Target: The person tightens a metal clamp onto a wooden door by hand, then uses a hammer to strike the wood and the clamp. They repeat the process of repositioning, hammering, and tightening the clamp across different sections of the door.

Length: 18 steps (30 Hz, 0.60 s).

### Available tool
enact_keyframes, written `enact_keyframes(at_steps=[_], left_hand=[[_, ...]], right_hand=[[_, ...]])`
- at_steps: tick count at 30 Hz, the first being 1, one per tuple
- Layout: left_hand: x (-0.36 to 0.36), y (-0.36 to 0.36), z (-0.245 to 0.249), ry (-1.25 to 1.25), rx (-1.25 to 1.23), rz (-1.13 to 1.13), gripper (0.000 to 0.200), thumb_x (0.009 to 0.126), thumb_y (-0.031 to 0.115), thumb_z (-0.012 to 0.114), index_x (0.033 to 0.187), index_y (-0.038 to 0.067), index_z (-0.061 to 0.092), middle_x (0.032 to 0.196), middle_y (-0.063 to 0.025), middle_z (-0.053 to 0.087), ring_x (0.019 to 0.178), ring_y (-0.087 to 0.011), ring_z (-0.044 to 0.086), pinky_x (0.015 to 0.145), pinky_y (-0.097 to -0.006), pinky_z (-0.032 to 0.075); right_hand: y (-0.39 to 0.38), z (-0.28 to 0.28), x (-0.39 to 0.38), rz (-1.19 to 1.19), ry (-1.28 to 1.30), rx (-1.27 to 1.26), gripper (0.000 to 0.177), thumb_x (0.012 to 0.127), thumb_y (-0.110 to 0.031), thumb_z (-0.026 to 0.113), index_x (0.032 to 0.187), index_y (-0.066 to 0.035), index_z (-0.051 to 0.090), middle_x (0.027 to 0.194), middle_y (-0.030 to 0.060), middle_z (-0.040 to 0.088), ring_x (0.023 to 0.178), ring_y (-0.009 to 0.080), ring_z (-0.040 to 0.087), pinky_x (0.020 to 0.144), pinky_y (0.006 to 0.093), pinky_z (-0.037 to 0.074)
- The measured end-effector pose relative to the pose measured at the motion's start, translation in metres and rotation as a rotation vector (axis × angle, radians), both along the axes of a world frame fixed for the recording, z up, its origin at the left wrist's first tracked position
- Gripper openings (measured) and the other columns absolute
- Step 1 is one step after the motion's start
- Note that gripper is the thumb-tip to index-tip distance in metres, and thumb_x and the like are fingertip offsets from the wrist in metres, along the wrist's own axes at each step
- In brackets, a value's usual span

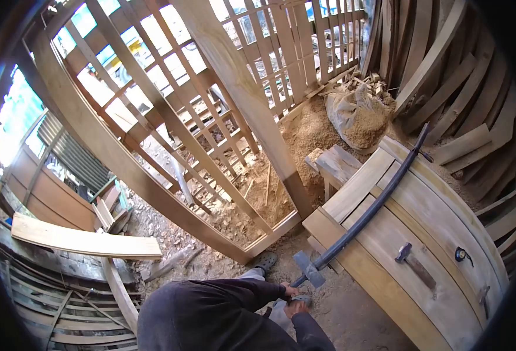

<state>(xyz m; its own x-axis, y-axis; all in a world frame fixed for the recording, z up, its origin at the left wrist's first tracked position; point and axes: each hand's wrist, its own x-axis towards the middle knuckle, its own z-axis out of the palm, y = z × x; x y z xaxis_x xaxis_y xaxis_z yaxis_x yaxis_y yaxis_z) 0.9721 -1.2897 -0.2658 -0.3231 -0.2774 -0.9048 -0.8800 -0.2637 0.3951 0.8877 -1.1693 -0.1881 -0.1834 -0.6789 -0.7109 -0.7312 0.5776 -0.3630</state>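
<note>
A long dark pipe clamp (pixel 368 217) lies across a panelled wooden door (pixel 381 281). Its flat grey metal jaw (pixel 308 269) sits off the door's near edge. Just below that jaw, my left hand (pixel 289 289) is closed around the clamp's screw end. My right hand (pixel 296 308) is close beneath it, fingers curled at the same end; what exactly they grip is too small to make out. On the door rest a hammer (pixel 417 266) with a wooden handle and a small round black-and-yellow item (pixel 461 255), perhaps a tape measure.
A tall wooden frame (pixel 234 88) stands ahead, before a slatted fence (pixel 293 52). Sawdust and a filled plastic sack (pixel 357 117) lie behind the door. Curved planks (pixel 445 70) lean at the right. A loose board (pixel 85 237) juts in from the left.
</note>
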Motion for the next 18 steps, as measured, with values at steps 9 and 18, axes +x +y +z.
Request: enact_keyframes(at_steps=[9, 18], left_hand=[[-0.002, 0.012, 0.001, -0.221, -0.36, -0.143, 0.049, 0.074, 0.052, 0.064, 0.092, 0.007, 0.071, 0.088, -0.0111, 0.071, 0.081, -0.0269, 0.069, 0.072, -0.0353, 0.054], [-0.025, 0.034, 0.027, -0.54, -0.716, -0.054, 0.039, 0.073, 0.046, 0.064, 0.09, 0.013, 0.073, 0.087, -0.0112, 0.071, 0.085, -0.0299, 0.069, 0.074, -0.0397, 0.053]], right_hand=[[0.014, -0.085, 0.002, 0.062, -0.172, -0.609, 0.031, 0.072, -0.027, 0.065, 0.101, -0.017, 0.066, 0.091, 0.0177, 0.067, 0.088, 0.0384, 0.064, 0.078, 0.0479, 0.052], [-0.015, -0.148, 0.023, -0.093, -0.151, -0.781, 0.025, 0.071, -0.029, 0.065, 0.086, -0.009, 0.066, 0.073, 0.0175, 0.065, 0.073, 0.0374, 0.066, 0.068, 0.0465, 0.054]])
